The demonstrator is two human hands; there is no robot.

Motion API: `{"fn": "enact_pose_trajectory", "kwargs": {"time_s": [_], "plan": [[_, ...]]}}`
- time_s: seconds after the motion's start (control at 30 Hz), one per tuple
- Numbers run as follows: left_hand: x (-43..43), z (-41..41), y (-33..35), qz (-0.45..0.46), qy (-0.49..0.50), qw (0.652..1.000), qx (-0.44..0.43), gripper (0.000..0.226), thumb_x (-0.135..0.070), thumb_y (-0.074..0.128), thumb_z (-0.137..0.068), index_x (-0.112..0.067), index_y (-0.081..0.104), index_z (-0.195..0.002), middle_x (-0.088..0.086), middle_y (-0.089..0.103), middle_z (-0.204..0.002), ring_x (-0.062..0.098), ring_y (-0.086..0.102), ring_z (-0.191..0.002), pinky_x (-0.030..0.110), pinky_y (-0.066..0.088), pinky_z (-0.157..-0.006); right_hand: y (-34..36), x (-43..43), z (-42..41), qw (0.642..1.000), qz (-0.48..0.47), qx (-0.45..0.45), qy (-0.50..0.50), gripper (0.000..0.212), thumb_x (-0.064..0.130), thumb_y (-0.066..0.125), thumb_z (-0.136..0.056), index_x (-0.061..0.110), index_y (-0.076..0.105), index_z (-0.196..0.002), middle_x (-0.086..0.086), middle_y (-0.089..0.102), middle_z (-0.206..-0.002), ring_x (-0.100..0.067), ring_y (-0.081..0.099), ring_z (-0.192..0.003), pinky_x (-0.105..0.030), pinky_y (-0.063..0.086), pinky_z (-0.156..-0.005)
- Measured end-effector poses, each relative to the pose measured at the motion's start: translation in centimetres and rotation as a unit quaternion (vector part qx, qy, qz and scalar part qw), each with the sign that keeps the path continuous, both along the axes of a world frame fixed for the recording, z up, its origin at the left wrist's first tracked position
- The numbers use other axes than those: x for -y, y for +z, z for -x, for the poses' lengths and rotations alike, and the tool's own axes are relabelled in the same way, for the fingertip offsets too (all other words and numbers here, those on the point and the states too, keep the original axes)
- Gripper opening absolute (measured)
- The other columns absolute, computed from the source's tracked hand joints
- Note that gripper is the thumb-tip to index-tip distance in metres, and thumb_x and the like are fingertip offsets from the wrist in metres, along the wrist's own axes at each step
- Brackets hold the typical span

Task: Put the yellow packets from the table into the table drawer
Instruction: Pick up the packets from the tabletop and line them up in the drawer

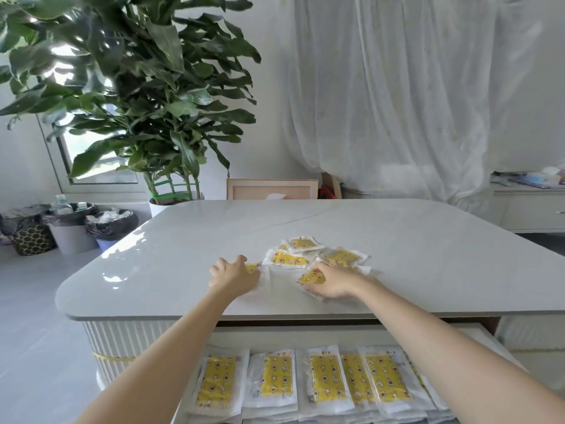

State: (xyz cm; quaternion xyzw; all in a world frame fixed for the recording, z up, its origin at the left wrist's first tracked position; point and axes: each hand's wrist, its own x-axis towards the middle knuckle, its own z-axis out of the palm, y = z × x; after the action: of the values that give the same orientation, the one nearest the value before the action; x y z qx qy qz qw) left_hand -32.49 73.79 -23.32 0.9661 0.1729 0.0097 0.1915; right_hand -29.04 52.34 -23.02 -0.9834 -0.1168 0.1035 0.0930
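Observation:
Several yellow packets in clear wrap lie in a loose pile (308, 255) on the pale grey table (183, 270). My left hand (234, 275) lies flat over one packet (252, 267) at the pile's left edge, its fingers curled on it. Over at the right, my right hand (334, 281) presses on another packet (312, 278) at the pile's front. Below the table's front edge the drawer (477, 332) stands pulled out. Rows of the same yellow packets (324, 381) lie side by side in it, between my forearms.
A large potted plant (146, 102) stands behind the table's far left corner. Bins lined with black bags (91, 224) sit on the floor at the left. White curtains hang behind, and a low cabinet (532, 209) stands at the right.

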Motion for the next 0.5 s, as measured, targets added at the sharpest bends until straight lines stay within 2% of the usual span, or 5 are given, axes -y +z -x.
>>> {"fn": "enact_pose_trajectory", "kwargs": {"time_s": [0.13,0.27,0.4,0.5], "plan": [[-0.7,-1.3,-0.7,0.018,0.025,0.999,-0.019,0.075,-0.06,0.051,-0.081,-0.027,0.028,-0.143,0.011,0.044,-0.138,0.032,0.032,-0.131,0.036,0.032,-0.102,0.1,-0.1,-0.5,0.998,-0.059,0.016,-0.01,0.068,0.059,0.067,-0.077,0.029,0.042,-0.133,0.0,0.047,-0.14,-0.026,0.034,-0.132,-0.039,0.038,-0.1],[-0.1,-1.8,-0.7,0.013,0.04,0.999,-0.018,0.083,-0.052,0.065,-0.073,-0.025,0.028,-0.142,0.009,0.041,-0.137,0.031,0.034,-0.131,0.033,0.033,-0.105,0.2,-0.5,-0.7,0.988,-0.141,0.049,-0.039,0.068,0.043,0.083,-0.065,0.026,0.047,-0.119,-0.002,0.047,-0.125,-0.022,0.039,-0.116,-0.031,0.036,-0.08],[-0.7,-2.3,-0.4,0.139,0.037,0.989,-0.022,0.098,-0.033,0.08,-0.06,-0.012,0.028,-0.141,0.008,0.049,-0.128,0.027,0.051,-0.118,0.034,0.046,-0.1,0.4,-0.4,-0.6,0.974,-0.215,0.061,-0.026,0.074,0.02,0.088,-0.059,0.023,0.042,-0.117,0.001,0.05,-0.117,-0.017,0.05,-0.09,-0.029,0.041,-0.069],[-1.2,-2.3,-0.2,0.176,0.056,0.983,-0.014,0.078,-0.017,0.078,-0.07,-0.006,0.035,-0.134,0.01,0.049,-0.12,0.025,0.052,-0.102,0.03,0.048,-0.084,0.9,-0.2,-0.8,0.958,-0.277,0.048,-0.055,0.08,0.013,0.089,-0.06,0.025,0.04,-0.121,-0.001,0.052,-0.11,-0.016,0.053,-0.088,-0.028,0.043,-0.066]]}}
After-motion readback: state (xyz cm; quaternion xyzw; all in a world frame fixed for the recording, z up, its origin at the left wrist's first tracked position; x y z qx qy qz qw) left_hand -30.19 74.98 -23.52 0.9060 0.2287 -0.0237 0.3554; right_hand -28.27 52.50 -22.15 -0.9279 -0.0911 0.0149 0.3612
